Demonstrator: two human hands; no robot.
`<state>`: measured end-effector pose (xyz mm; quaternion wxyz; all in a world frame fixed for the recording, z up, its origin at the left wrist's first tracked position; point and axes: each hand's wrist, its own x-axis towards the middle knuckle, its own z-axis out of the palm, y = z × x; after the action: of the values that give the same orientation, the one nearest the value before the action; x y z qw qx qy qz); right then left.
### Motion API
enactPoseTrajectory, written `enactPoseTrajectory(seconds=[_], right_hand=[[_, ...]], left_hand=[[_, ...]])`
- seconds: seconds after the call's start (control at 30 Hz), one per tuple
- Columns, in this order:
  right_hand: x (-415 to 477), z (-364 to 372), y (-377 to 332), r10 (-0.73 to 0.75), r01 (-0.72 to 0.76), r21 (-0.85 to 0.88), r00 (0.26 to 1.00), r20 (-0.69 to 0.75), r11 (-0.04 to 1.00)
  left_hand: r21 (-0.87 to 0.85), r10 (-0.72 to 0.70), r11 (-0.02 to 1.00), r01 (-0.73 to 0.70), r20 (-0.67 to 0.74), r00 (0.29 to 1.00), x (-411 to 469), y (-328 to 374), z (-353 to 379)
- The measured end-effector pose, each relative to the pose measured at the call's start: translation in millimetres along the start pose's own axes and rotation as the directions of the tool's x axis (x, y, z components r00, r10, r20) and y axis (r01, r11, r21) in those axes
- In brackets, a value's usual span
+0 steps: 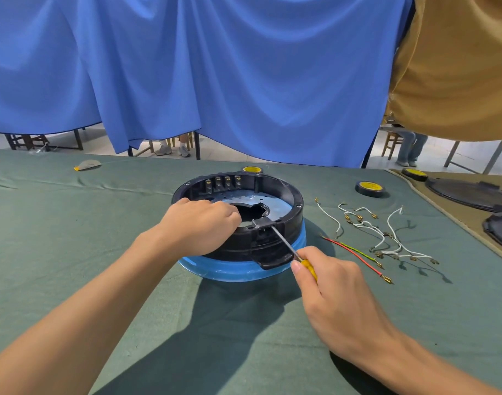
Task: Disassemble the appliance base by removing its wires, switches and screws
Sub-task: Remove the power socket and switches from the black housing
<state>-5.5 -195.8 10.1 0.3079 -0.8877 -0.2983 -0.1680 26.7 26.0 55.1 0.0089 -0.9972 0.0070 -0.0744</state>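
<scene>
The round black appliance base (pixel 287 195) with a blue lower rim stands on the green cloth at the centre. Inside it are a metal plate and a row of switches (pixel 222 183) at the back wall. My left hand (pixel 200 220) lies over the near left rim with its fingers curled, gripping the base. My right hand (pixel 329 283) holds a yellow-handled screwdriver (pixel 284 242), whose tip meets the black bracket on the base's near right rim. Loose white wires (pixel 386 235) and a red and a green-yellow wire (pixel 355 253) lie to the right of the base.
Rolls of black tape (pixel 371 189), (pixel 414 174), (pixel 252 169) lie behind and to the right of the base. Black round covers (pixel 472 195) rest on a tan cloth at far right. A small grey-yellow object (pixel 87 165) lies at far left. Blue curtain hangs behind the table.
</scene>
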Motion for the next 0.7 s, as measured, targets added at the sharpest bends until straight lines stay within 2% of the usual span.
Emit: enactPoseTrajectory(seconds=[0.2, 0.3, 0.4, 0.47, 0.5, 0.6, 0.7], right_hand=[[-0.1, 2.2, -0.2, -0.02, 0.019, -0.045, 0.999, -0.031, 0.999], [1.4, 0.3, 0.9, -0.038, 0.035, -0.062, 0.998, -0.041, 0.997], [2.1, -1.2, 2.0, -0.041, 0.038, -0.067, 0.998, -0.038, 0.997], [1.6, -2.2, 2.4, -0.056, 0.052, -0.081, 0.998, -0.042, 0.995], [1.5, -2.6, 2.5, -0.066, 0.062, -0.092, 0.997, -0.044, 0.994], [1.8, -3.1, 3.9, -0.084, 0.079, -0.118, 0.996, -0.036, 0.99], [0.6, -4.6, 8.8, -0.074, 0.072, -0.136, 0.997, -0.011, 0.988]], left_hand=[[-0.024, -0.009, 1.0, 0.009, 0.017, 1.0, -2.4, 4.3, -2.0], [-0.086, -0.02, 0.996, 0.018, -0.022, 1.0, -5.0, 6.3, -3.8], [-0.289, -0.006, 0.957, -0.03, -0.123, 0.992, -7.9, 10.7, -6.9], [-0.471, 0.038, 0.875, -0.113, -0.166, 0.985, -9.0, 17.2, -13.1], [-0.509, 0.078, 0.847, -0.155, -0.171, 0.982, -9.6, 21.1, -16.5], [-0.432, 0.168, 0.873, -0.226, -0.167, 0.971, -9.6, 31.2, -19.9], [-0.412, 0.154, 0.883, -0.224, -0.196, 0.968, -7.6, 33.5, -16.2]])
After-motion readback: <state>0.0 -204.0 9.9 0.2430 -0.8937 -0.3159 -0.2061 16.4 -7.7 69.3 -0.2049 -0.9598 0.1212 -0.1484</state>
